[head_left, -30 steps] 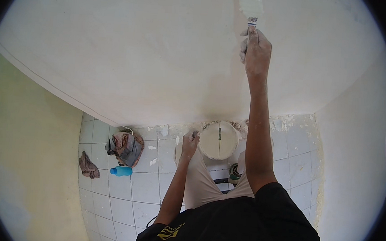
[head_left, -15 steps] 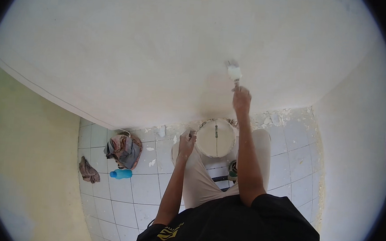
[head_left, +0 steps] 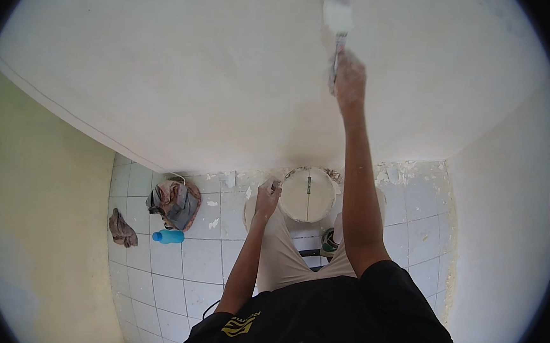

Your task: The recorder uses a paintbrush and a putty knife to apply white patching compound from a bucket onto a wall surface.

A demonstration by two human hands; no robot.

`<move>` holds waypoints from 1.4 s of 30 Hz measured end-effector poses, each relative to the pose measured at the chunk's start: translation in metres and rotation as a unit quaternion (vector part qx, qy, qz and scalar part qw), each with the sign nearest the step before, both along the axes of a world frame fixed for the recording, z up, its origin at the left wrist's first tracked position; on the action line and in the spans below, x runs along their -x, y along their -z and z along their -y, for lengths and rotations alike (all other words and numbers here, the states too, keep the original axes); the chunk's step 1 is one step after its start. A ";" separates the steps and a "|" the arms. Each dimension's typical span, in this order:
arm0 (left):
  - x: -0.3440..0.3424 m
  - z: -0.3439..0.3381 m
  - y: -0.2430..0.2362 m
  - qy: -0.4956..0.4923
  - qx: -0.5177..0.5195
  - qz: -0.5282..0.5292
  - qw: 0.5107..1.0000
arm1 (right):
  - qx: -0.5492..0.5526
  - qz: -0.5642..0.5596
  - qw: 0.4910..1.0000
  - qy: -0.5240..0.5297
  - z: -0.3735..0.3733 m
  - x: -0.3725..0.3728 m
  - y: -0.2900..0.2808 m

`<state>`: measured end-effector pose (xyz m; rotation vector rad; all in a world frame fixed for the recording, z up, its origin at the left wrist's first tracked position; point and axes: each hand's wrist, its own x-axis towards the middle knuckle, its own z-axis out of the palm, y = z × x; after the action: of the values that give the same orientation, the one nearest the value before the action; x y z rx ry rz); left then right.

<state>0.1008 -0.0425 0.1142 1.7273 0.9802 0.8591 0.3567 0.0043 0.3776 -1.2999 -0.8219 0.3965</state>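
My right hand (head_left: 350,78) is closed round the handle of a putty knife (head_left: 338,15), reaching far up the pale wall (head_left: 200,58). White paste coats the blade, which is against or very near the wall; the blade is slightly blurred. My left hand (head_left: 268,198) is closed beside the round whitish bucket (head_left: 305,218), over my left knee. Something dark shows at its fingers, too small to name. Across the bucket's top runs a thin wire handle with a dark grip (head_left: 309,185) at its middle. The bucket stands between my knees, close to the wall's foot.
On the tiled floor (head_left: 201,265) to the left lie a bundle of cloth (head_left: 176,204), a blue bottle (head_left: 168,236) and a brown rag (head_left: 122,228). Pale flakes lie along the wall's foot. Side walls close in at left (head_left: 42,219) and right (head_left: 506,238).
My right hand has moved up the wall with the putty knife, stretching the arm further out. My left hand stays beside the bucket. The view has shifted slightly.
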 end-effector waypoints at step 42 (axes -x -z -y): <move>0.000 -0.005 0.007 0.025 0.022 -0.021 0.999 | 0.068 0.253 0.952 0.160 0.026 -0.032 0.077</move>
<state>0.1011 -0.0372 0.1067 1.7315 0.9717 0.7663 0.3889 -0.0219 0.3008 -1.6647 -0.9952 -0.1540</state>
